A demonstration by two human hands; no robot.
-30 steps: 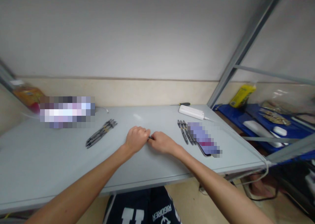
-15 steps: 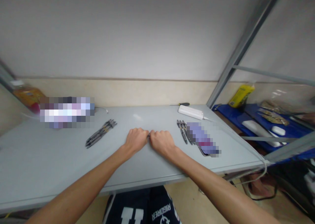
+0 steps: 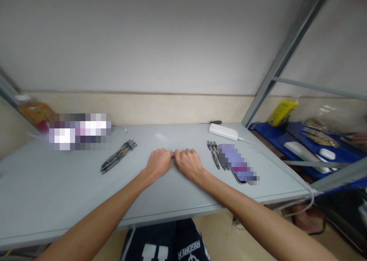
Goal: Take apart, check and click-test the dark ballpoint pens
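Note:
Near the middle of the grey table [image 3: 160, 192], my left hand [image 3: 159, 162] and my right hand [image 3: 189, 162] are closed and almost touch. A small dark piece of something, likely part of a pen, shows between them; the rest is hidden in the fingers. To the left of my hands lies a bundle of several grey-black pens [image 3: 119, 156]. On the right, several more pens [image 3: 213, 154] lie side by side against a phone [image 3: 239, 163] with a blurred-out surface.
A white power strip [image 3: 223, 132] with a cable and a screwdriver [image 3: 215, 122] lie at the back right. An orange bottle [image 3: 36, 112] stands at the far left beside a pixelated object. Beyond the metal frame, a yellow packet [image 3: 283, 112] rests on a blue surface [image 3: 263, 133].
The view has shifted slightly. My right hand has turned a little and its fingers show more; my left hand looks nearly unchanged.

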